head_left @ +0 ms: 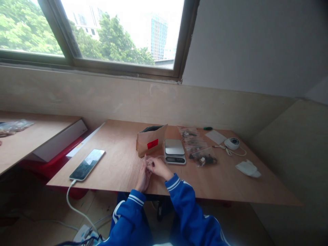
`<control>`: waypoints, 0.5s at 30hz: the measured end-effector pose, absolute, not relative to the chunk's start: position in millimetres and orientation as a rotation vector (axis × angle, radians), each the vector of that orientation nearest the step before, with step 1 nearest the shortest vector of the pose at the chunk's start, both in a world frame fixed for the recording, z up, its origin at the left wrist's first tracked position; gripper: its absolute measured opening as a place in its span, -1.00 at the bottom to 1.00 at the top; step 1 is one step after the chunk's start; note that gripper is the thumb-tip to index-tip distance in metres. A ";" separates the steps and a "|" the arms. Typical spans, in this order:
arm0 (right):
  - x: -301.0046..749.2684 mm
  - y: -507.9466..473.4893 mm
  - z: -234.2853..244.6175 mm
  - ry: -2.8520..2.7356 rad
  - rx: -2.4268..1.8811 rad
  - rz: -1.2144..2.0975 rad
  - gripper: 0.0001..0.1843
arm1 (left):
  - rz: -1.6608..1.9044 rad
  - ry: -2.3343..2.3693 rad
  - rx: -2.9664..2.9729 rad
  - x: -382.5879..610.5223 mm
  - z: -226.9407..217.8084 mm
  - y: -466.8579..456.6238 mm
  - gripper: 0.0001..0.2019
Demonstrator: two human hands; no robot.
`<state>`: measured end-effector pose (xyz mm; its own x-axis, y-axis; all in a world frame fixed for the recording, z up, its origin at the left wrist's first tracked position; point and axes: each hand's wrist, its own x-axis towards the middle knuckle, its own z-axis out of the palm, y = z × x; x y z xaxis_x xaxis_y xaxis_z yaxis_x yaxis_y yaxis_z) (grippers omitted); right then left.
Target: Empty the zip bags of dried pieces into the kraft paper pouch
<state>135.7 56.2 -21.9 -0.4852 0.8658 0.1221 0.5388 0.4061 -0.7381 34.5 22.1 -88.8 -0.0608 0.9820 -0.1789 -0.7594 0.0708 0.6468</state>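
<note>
My left hand and my right hand meet at the near middle of a wooden table, just in front of a brown paper bag with a red label. Both hands have their fingers pinched together on a small clear plastic bag that is hard to make out. A small digital scale stands right of the hands. Both sleeves are blue with white stripes.
Several clear bags of small dark parts lie right of the scale, then a white round device with a cable and crumpled white paper. A phone on a charging cable lies at the left. Another table stands further left.
</note>
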 end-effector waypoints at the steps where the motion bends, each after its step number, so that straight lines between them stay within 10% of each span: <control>1: 135.1 55.2 -20.4 -2.181 -1.215 0.843 -0.80 | 1.486 0.705 0.412 34.4 -87.8 21.4 -0.36; 15: 148.2 62.4 -15.4 -1.860 -1.100 1.074 -0.82 | 1.454 0.653 0.399 30.8 -89.1 22.6 -0.42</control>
<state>148.2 62.4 -15.4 -0.3832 0.9099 0.1589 0.3171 0.2911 -0.9026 30.8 22.6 -89.1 -0.0093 0.9861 -0.1657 -0.7792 0.0968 0.6192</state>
